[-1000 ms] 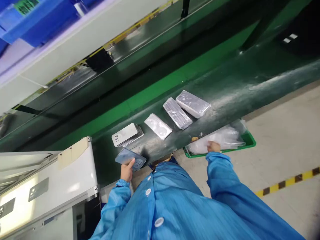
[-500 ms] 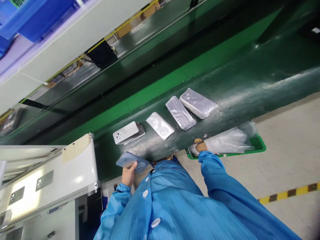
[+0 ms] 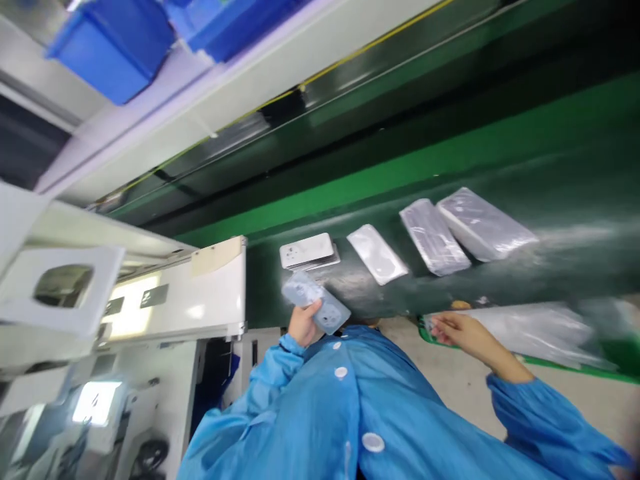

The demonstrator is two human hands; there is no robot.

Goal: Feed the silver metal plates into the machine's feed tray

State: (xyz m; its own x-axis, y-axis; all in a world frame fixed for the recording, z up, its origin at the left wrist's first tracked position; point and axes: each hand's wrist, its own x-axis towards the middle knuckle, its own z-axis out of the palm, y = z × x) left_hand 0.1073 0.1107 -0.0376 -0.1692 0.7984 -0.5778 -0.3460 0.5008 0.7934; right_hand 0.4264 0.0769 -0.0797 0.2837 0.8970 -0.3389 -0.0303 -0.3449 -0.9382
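Since a moment ago, the panel (image 3: 332, 312) has been turned so that its holed end is pointed up and left, and the right hand (image 3: 463, 335) has been brought into clearer view over the left end of the tray (image 3: 620, 347). The panel is held in the left hand (image 3: 303, 325), thumb on top, beside the desk (image 3: 265, 300)'s near edge. The right fingers are bent and set close; whether anything is pinched cannot be told. Bags (image 3: 537, 328) are held in the tray.
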